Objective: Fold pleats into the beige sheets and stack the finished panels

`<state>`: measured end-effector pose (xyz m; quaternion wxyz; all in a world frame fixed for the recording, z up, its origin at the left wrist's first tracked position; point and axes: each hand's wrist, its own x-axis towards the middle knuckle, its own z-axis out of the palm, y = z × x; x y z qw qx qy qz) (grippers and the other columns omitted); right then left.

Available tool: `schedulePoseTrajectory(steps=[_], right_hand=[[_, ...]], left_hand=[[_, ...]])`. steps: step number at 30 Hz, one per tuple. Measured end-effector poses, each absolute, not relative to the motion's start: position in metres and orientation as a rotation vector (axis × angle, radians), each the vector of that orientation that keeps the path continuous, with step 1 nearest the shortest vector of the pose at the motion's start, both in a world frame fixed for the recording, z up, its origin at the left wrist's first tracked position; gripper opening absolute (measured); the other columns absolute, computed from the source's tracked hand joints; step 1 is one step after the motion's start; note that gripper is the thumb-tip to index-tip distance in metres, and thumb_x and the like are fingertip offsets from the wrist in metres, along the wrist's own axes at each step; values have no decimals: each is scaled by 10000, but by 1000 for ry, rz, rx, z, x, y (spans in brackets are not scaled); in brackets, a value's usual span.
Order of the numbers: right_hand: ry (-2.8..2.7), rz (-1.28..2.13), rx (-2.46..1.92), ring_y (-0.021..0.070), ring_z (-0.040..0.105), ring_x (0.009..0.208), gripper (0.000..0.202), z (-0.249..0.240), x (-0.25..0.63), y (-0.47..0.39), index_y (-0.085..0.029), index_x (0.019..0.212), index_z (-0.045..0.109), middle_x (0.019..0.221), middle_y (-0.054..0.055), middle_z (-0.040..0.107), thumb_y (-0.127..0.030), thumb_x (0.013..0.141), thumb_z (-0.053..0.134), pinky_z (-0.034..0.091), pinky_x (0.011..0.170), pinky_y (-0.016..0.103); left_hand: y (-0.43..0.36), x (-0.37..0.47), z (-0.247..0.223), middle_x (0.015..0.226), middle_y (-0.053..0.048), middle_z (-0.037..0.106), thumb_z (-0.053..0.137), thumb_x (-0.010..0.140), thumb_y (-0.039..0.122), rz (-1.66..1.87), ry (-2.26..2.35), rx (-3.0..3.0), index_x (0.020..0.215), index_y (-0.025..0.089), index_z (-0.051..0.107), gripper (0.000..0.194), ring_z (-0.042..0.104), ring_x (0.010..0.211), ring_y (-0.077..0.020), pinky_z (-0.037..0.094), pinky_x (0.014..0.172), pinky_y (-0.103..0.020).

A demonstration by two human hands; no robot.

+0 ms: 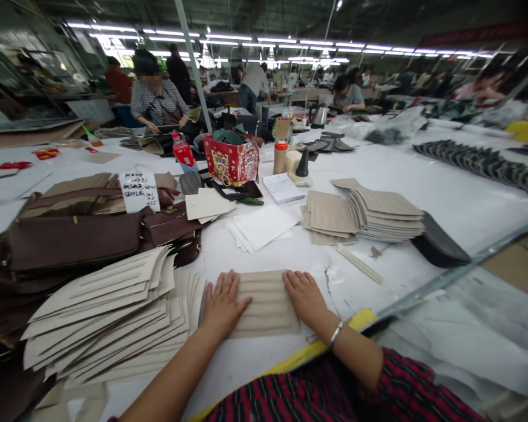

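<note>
Striped red-and-black woven clothing [286, 395] fronts the flat white table [488, 199], where the worker's left hand [222, 305] and right hand [307, 299] rest flat, unclenched, across a rectangular, ribbed, beige cloth-like panel [266, 305], probably light, pliable, best held by opposite edges.

Between the left hand [222, 305] and right hand [307, 298], the panel [264, 302] is beige with darker, soft-edged stripes. Left of the hands, the stack [114, 313] is pale beige and the bag [74, 241] dark brown; beyond the hands, the box [217, 157] is red with multicoloured figures.
</note>
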<state>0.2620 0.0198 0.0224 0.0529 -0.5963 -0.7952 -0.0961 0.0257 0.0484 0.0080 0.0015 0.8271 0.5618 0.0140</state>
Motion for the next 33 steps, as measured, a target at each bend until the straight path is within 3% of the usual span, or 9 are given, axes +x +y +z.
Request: schedulePoseTrajectory(steps=[6, 11, 16, 21, 25, 29, 33], right_hand=[[-2630, -360, -1712, 293, 456, 1075, 365, 23, 242, -33, 0, 1070, 586, 1119, 208, 558, -40, 740, 436, 307, 981, 455], [-2417, -176, -1777, 241, 489, 1044, 363, 32, 231, -61, -84, 1134, 553, 1109, 148, 577, -99, 781, 470, 341, 975, 414], [-2347, -37, -1616, 250, 292, 1259, 555, 25, 213, -25, -89, 1294, 397, 1347, 143, 390, -388, 832, 461, 281, 1018, 416], [-2335, -57, -1689, 239, 218, 1300, 590, 10, 202, -17, -97, 1315, 368, 1386, 132, 333, -442, 840, 432, 218, 1043, 427], [-2301, -66, -1747, 243, 213, 1303, 616, 8, 202, -22, -98, 1315, 372, 1392, 132, 322, -488, 839, 412, 214, 1045, 418], [-2280, -16, -1742, 241, 210, 1304, 628, 11, 204, -25, -113, 1328, 352, 1397, 118, 317, -503, 838, 404, 212, 1046, 416], [-2231, 58, -1756, 237, 306, 1257, 532, 17, 202, -7, -113, 1291, 401, 1348, 125, 396, -421, 857, 405, 267, 1015, 412]], left_hand=[[47, 29, 8, 1450, -59, 189, 273, 840, 562, 18, 1794, 2599, 1367, 189, 262, 645, 98, 1324, -305, 54, 1002, -593], [45, 33, 11, 1424, -95, 262, 281, 852, 529, 72, 1772, 2659, 1332, 129, 335, 628, 128, 1320, -292, 71, 1026, -548], [55, 31, 13, 1432, -110, 235, 293, 821, 590, 25, 1711, 2618, 1346, 115, 300, 708, 167, 1313, -282, 169, 1021, -501], [53, 31, 15, 1444, -135, 174, 272, 792, 644, 5, 1791, 2507, 1369, 112, 236, 786, 129, 1322, -308, 127, 1006, -568], [4, 22, -1, 1423, -132, 238, 281, 848, 532, 113, 1683, 2612, 1353, 100, 281, 665, 205, 1310, -264, 139, 1036, -510], [-45, -4, -16, 1388, -132, 318, 347, 832, 532, 270, 1503, 2781, 1326, 119, 342, 644, 287, 1279, -268, 186, 1036, -494], [-33, -7, -11, 1285, -121, 476, 369, 858, 443, 422, 1415, 2828, 1249, 148, 443, 495, 422, 1193, -257, 258, 1013, -504]])
